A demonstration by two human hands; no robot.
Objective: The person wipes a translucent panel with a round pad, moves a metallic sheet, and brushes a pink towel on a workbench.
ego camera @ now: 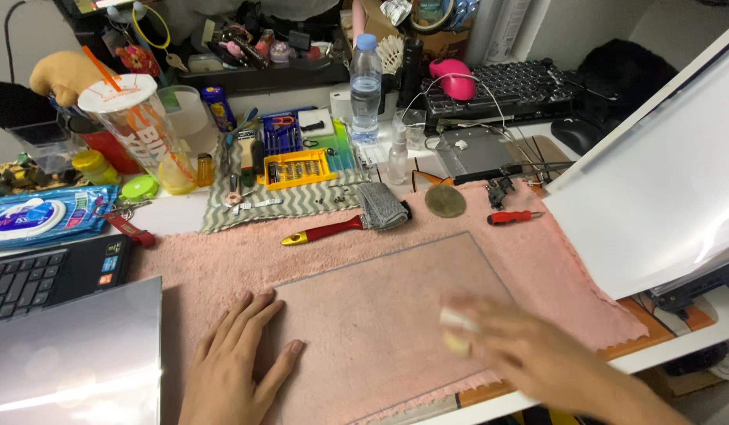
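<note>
A clear, thin rectangular sheet point(396, 267) lies flat on a pink towel point(223, 252). My left hand point(234, 362) rests flat with fingers apart on the sheet's left edge, pressing it down. My right hand point(529, 358), blurred by motion, is over the sheet's right part and holds a small pale pad point(457, 330) against the surface.
A red-handled brush point(345, 224), a small red screwdriver point(512, 216) and a round disc point(445, 201) lie at the towel's far edge. A yellow bit set point(297, 167), water bottle point(366, 83), plastic cup point(132, 126), laptop point(49, 271) at left, white panel point(655, 181) at right.
</note>
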